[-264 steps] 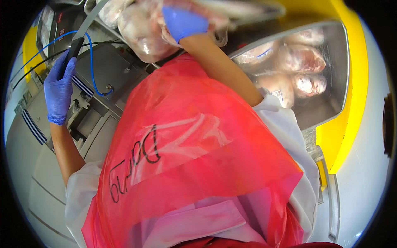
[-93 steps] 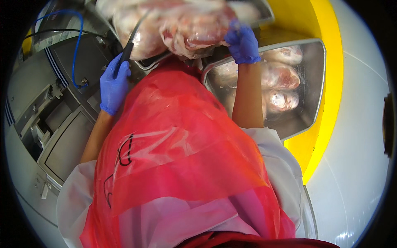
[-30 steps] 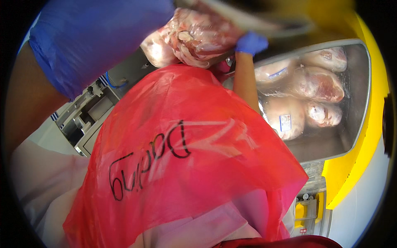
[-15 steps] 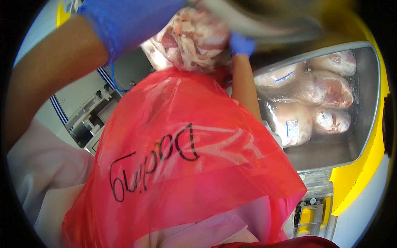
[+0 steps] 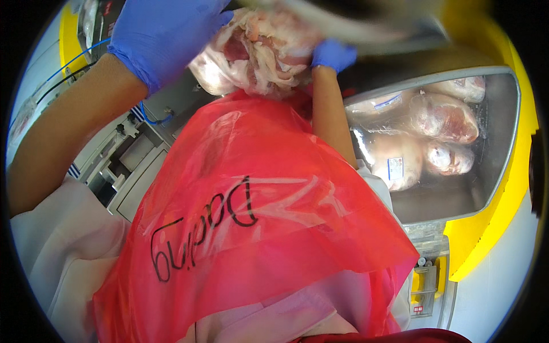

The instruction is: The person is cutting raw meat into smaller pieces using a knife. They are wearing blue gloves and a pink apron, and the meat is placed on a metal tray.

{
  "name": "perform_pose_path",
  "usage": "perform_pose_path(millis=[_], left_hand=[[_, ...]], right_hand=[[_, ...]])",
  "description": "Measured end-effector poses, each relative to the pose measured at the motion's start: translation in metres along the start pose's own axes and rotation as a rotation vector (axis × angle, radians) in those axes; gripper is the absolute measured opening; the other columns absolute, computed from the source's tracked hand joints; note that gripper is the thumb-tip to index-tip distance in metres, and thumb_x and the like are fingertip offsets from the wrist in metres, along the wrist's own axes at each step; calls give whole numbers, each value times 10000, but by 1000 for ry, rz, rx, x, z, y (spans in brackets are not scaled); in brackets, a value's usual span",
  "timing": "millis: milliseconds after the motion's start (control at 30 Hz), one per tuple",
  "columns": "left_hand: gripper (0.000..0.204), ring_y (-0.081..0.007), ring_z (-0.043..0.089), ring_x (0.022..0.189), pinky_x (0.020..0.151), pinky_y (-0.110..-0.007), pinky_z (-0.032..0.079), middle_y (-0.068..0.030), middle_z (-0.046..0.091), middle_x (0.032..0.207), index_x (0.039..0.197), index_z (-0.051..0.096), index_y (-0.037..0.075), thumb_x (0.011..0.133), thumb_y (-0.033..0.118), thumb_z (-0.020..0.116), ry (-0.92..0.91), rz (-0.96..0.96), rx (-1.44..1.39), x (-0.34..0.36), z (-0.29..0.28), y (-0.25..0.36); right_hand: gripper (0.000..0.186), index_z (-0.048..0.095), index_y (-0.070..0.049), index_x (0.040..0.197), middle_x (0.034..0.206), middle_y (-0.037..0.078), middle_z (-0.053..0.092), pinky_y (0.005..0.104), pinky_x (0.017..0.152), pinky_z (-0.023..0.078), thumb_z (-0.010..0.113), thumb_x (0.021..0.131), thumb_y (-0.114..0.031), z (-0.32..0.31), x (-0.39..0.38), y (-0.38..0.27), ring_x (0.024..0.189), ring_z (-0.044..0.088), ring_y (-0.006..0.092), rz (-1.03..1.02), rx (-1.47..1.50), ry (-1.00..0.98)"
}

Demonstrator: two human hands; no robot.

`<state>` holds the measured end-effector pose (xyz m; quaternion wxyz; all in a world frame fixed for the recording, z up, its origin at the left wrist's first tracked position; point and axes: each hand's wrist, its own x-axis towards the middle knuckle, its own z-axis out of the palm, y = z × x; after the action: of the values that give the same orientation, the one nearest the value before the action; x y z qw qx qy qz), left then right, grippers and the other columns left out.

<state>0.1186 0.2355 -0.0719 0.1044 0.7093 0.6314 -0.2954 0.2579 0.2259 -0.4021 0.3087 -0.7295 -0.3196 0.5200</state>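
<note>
My left hand (image 5: 163, 40), in a blue glove, is raised large at the top left, over the left side of a piece of raw pale pink meat with ragged folds (image 5: 260, 54). Its fingers run toward the top edge, and what they hold, if anything, is hidden. My right hand (image 5: 333, 55), also gloved, is at the meat's right side, fingers curled in, under a blurred metal shape (image 5: 377, 28); what it grips is unclear. The meat lies just beyond my red plastic apron (image 5: 274, 228).
A steel bin (image 5: 497, 143) at the right holds several bagged meat pieces (image 5: 443, 117), some labelled, within a yellow surround (image 5: 514, 211). Steel machinery (image 5: 134, 154) with a blue hose (image 5: 151, 117) and black cable stands at the left. Yellow fittings (image 5: 429, 280) show at lower right.
Over the earlier frames my left hand rose from the left, where it held a knife, to above the meat; the knife is no longer visible. Lately both hands have shifted only slightly.
</note>
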Motion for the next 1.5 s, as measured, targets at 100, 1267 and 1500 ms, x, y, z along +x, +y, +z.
perform_pose_path(millis=[100, 1267, 1500], left_hand=[[304, -292, 677, 635, 605, -411, 539, -140, 676, 787, 1065, 656, 62, 922, 326, 708, 60, -44, -35, -4, 6, -6], [589, -208, 681, 966, 837, -367, 548, -158, 707, 1115, 1379, 496, 45, 953, 354, 761, 467, -707, -1175, -61, 260, -43], [473, -182, 568, 975, 858, -341, 498, -124, 623, 1106, 1364, 458, -10, 1061, 321, 609, 722, -871, -1529, -10, 298, -30]], right_hand=[[280, 579, 40, 980, 921, 167, 652, 406, 835, 497, 670, 874, -203, 6, 23, 41, 840, 596, 290, -180, -148, -43], [494, 647, 29, 1336, 1274, 206, 707, 369, 1025, 497, 663, 976, -308, -34, 2, -39, 1176, 676, 279, -244, -258, -441], [502, 566, 86, 1399, 1370, 183, 641, 352, 1108, 425, 631, 986, -193, -55, -5, 0, 1259, 595, 245, -169, -57, -483]])
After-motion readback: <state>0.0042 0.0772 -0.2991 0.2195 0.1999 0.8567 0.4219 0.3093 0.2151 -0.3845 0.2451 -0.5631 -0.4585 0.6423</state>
